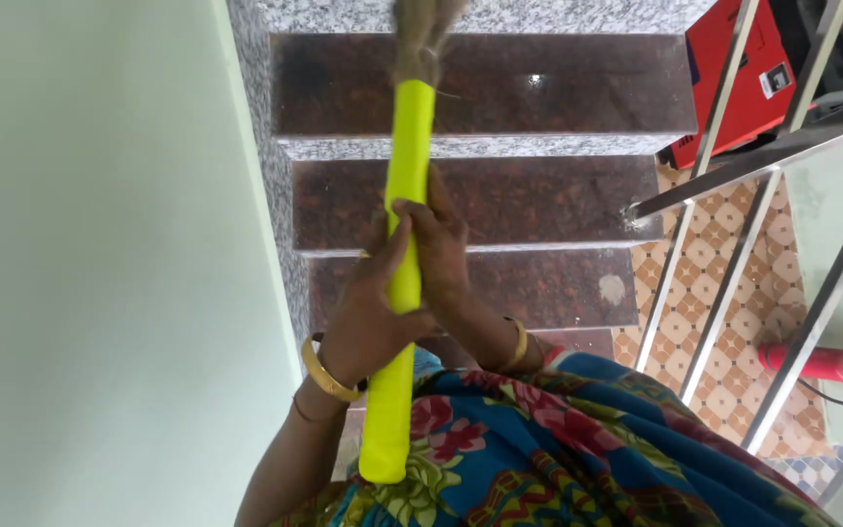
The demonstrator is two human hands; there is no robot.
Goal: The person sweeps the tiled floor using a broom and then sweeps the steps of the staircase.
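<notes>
clothing: nearest to us, our floral blue garment [578,449] fills the bottom edge, red and green flowers on it.
broom handle end: the free end of the neon yellow broom handle [397,293] sits just over the garment, bottom centre.
left hand: our left hand [368,317] wraps the handle mid-shaft, fingers closed round it, thumb up along the yellow sleeve; gold bangle [329,376] on the wrist.
right hand: our right hand [438,256] grips the same handle just above the left, fingers curled shut on it; the two hands touch. A second gold bangle shows on this wrist.
broom position: handle runs near upright in frame, from our lap up to the brown bristles [421,34] at the top edge, over the steps.
stairs: dark reddish granite steps [539,200] with grey speckled edges go down past the hands.
wall: plain pale green wall [90,254] on the left.
railing: steel stair railing [734,244] on the right.
far floor: patterned tile floor below, red fire extinguisher [817,363] lying on it, red box [734,78] top right.
</notes>
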